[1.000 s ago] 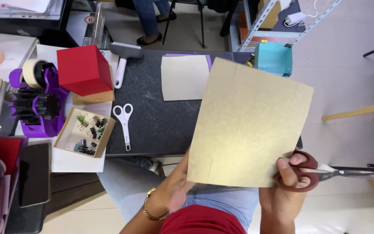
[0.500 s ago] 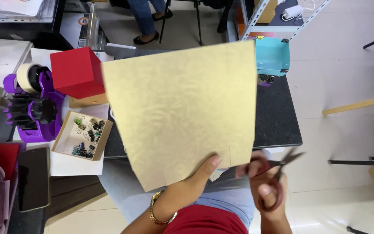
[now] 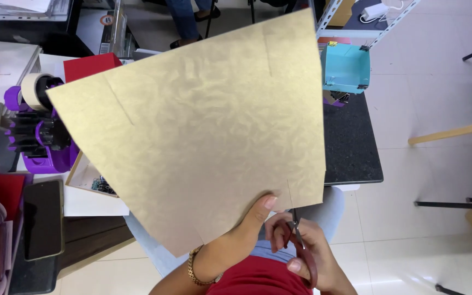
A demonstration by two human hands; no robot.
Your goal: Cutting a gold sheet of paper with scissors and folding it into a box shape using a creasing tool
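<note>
The left hand (image 3: 247,226) pinched the large gold textured paper sheet (image 3: 203,125), now raised over the black tabletop (image 3: 350,142), while the right hand (image 3: 301,251), gripping red-handled scissors (image 3: 301,246), had started snipping its lower edge.

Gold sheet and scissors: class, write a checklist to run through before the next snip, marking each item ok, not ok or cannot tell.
1. Left hand pinches the gold sheet at its near edge: ok.
2. Left thumb clear of the blades: cannot tell, it lies very near them.
3. Scissors in the right hand, tips at the near-edge slit: ok.
4. Blades open: cannot tell, mostly hidden.
5. Sheet flat, unfolded: ok.
6. Black tabletop under the sheet visible: not ok, hidden.
</note>
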